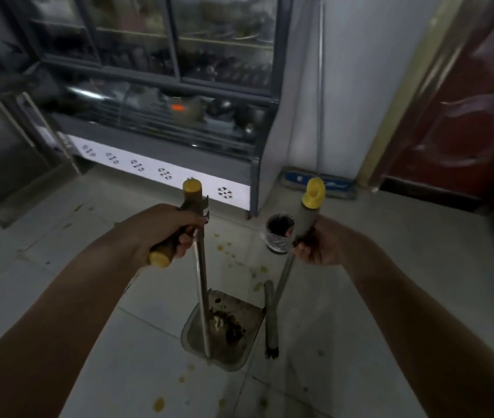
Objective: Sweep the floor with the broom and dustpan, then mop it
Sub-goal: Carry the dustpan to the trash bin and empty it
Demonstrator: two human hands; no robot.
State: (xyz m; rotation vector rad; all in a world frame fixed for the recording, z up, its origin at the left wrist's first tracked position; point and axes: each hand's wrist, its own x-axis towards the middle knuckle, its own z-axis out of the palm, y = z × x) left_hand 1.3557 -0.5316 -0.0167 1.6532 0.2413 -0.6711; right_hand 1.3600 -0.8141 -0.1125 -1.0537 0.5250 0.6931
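Observation:
My left hand (167, 229) grips the yellow-capped T-handle of a long-handled dustpan (224, 345), whose metal pole runs down to the grey pan on the floor. Dark debris lies in the pan. My right hand (315, 245) holds the grey, yellow-capped grip of the broom (271, 324); its pole slants down to a narrow head standing just right of the pan. A flat mop (319, 182) with a blue head leans against the white wall at the back.
A glass-fronted display cabinet (161, 137) fills the back wall. A small foil-lined bin (278, 233) stands on the tiles beyond the broom. A red door (463, 116) is at right, a steel counter (4, 152) at left. Yellowish spots dot the floor (158, 404).

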